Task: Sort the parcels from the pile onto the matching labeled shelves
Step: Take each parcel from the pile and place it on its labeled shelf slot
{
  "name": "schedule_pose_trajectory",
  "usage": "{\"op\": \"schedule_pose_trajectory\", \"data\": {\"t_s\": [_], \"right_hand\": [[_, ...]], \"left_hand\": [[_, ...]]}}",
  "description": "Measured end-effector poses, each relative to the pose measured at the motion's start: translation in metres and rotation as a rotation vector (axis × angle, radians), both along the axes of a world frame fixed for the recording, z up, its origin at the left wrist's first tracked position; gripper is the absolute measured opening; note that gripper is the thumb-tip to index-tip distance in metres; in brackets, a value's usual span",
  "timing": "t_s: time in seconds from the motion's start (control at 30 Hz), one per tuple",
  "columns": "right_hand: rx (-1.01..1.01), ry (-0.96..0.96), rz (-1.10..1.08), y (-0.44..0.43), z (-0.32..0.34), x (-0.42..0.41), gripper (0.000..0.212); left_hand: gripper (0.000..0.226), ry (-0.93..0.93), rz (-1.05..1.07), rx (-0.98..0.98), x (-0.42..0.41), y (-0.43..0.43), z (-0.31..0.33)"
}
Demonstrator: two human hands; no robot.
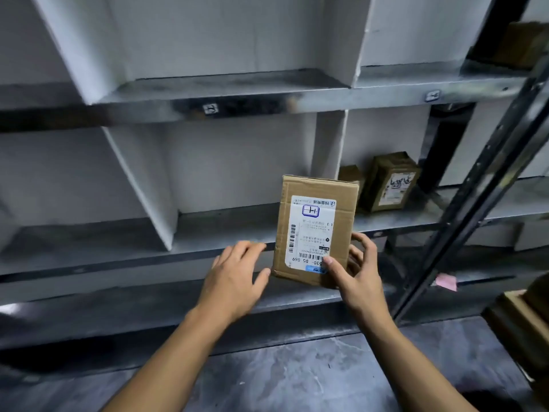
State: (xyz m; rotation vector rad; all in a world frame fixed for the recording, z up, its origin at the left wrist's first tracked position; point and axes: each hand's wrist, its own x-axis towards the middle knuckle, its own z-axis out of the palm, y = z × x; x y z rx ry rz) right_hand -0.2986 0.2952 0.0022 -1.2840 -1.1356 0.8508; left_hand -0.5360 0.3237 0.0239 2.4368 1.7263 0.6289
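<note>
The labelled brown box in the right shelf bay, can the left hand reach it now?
Probably not directly: the held parcel and the right hand sit between the left hand and that box.

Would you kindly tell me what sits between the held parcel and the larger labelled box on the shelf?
In the head view, a smaller brown box sits between the held parcel and the larger labelled box.

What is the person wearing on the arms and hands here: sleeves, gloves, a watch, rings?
Nothing that shows. The left hand and right hand are bare: no gloves, no rings visible. The left forearm and right forearm are uncovered down to the picture's lower edge, with no sleeve, watch or wristband in view.
</note>
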Motion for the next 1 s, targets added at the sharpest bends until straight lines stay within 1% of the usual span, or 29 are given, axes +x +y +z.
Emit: {"op": "schedule_pose_trajectory", "data": {"t_s": [0.13,0.27,0.53,0.77,0.9,1.0], "right_hand": [[0.030,-0.044,0.132,0.019,0.006,-0.038,0.064],[0.044,-0.043,0.280,0.039,0.007,-0.074,0.064],[0.069,-0.049,0.602,0.066,0.014,-0.175,0.066],[0.116,-0.036,0.792,0.064,0.031,-0.300,0.070],[0.205,-0.029,0.829,0.062,0.055,-0.395,0.066],[0.272,0.012,0.808,0.055,0.076,-0.467,0.064]], "left_hand": [[0.050,0.046,0.141,-0.016,-0.045,-0.005,0.002],[0.052,0.063,0.300,-0.040,-0.086,-0.018,0.004],[0.050,0.061,0.641,-0.058,-0.168,-0.066,0.009],[0.051,0.060,0.843,-0.004,-0.278,-0.107,0.023],[0.052,0.087,0.896,0.048,-0.363,-0.115,0.041],[0.052,0.108,0.884,0.086,-0.427,-0.122,0.058]]}}
